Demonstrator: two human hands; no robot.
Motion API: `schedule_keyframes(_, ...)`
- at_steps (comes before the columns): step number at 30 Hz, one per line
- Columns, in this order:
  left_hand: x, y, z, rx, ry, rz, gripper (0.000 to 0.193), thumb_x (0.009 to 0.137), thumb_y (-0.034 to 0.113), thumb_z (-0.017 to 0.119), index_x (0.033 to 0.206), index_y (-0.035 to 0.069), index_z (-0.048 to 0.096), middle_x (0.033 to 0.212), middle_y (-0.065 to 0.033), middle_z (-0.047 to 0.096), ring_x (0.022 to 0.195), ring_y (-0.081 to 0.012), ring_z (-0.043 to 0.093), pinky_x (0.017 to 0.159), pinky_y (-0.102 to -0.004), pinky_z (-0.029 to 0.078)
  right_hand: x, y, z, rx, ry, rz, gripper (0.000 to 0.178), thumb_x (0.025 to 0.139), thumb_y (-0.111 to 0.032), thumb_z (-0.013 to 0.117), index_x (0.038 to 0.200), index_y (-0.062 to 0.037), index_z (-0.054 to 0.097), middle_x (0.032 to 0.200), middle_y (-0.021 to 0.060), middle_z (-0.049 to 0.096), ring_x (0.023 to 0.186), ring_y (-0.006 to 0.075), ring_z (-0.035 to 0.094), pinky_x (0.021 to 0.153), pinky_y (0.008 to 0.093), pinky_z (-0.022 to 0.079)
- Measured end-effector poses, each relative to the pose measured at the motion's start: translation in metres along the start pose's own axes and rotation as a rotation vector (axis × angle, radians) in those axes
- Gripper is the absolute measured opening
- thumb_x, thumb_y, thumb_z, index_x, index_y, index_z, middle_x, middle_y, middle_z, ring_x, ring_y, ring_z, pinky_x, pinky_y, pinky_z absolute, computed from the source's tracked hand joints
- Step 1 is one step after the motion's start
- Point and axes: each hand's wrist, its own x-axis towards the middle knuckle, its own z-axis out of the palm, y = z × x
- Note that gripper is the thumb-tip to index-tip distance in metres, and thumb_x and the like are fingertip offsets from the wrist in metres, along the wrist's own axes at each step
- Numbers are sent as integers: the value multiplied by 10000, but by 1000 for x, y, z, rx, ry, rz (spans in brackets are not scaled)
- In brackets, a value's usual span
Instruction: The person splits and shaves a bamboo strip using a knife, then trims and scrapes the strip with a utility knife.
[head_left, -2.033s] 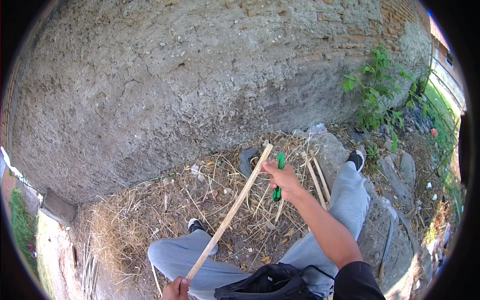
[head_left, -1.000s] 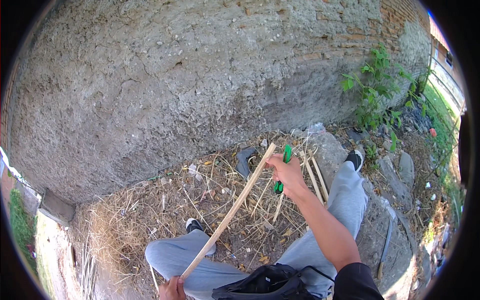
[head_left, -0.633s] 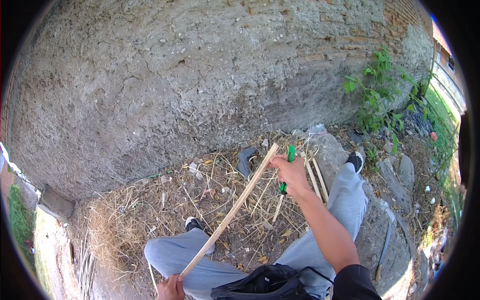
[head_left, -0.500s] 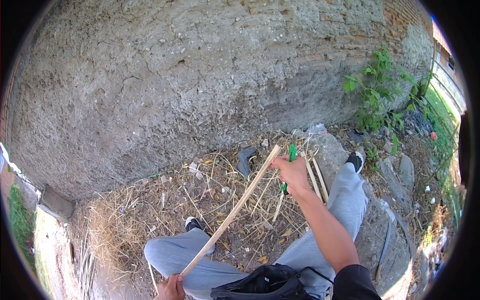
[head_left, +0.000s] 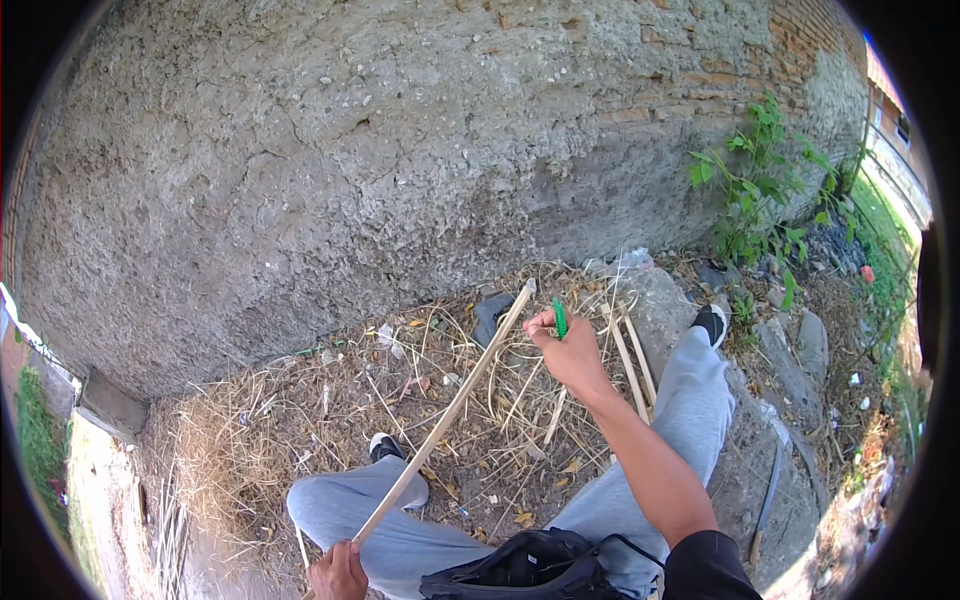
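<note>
My left hand (head_left: 338,573) is closed round the lower end of a long, pale bamboo strip (head_left: 445,420). The strip slants up and away over my left knee, its far tip free near the base of the wall. My right hand (head_left: 568,350) is just right of that far end, apart from it, with thumb and forefinger drawn together. Held in the right palm is a slim green utility knife (head_left: 559,318); only its upper part shows, and the blade cannot be made out.
A rough plastered wall (head_left: 350,180) rises in front. Dry stalks and shavings (head_left: 230,450) cover the ground between my feet. More pale strips (head_left: 630,355) lean by my right leg, next to a stone slab (head_left: 665,305). A black bag (head_left: 530,565) rests at my lap; a leafy plant (head_left: 755,190) grows at right.
My right hand has shifted left and slightly nearer and come off the strip, turning the green knife. The strip's far end has swung a little left.
</note>
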Motion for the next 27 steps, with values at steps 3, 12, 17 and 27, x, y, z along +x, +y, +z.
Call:
schedule_keyframes(3,3,0,-2,57,-31,-33,135,928,154,534,994,59,604,654,-230,594,558,-403,605,457,-477,469,-3,-15,0,292,-204,150,70,919,-64,565,893,-20,612,915,123,672,486,89,483,469,266,393)
schedule_keyframes(12,69,-10,-28,181,67,-241,247,964,210,487,807,32,555,588,-196,574,518,-399,558,515,-510,412,-3,-55,-59,980,-452,371,51,933,-100,561,919,-57,584,942,70,614,476,28,353,450,212,320)
schedule_keyframes(17,101,-41,-30,181,45,-324,265,962,212,491,800,27,589,576,-182,566,515,-386,556,530,-485,416,25,-46,-120,926,-31,195,51,907,-105,594,924,-57,594,855,36,592,486,39,374,465,220,337)
schedule_keyframes(27,136,15,-33,-323,11,-118,265,969,203,514,819,21,636,524,-107,508,449,-212,480,485,-344,377,14,-26,-89,-449,107,-103,222,782,-195,726,871,7,699,765,155,691,694,210,662,674,369,504)
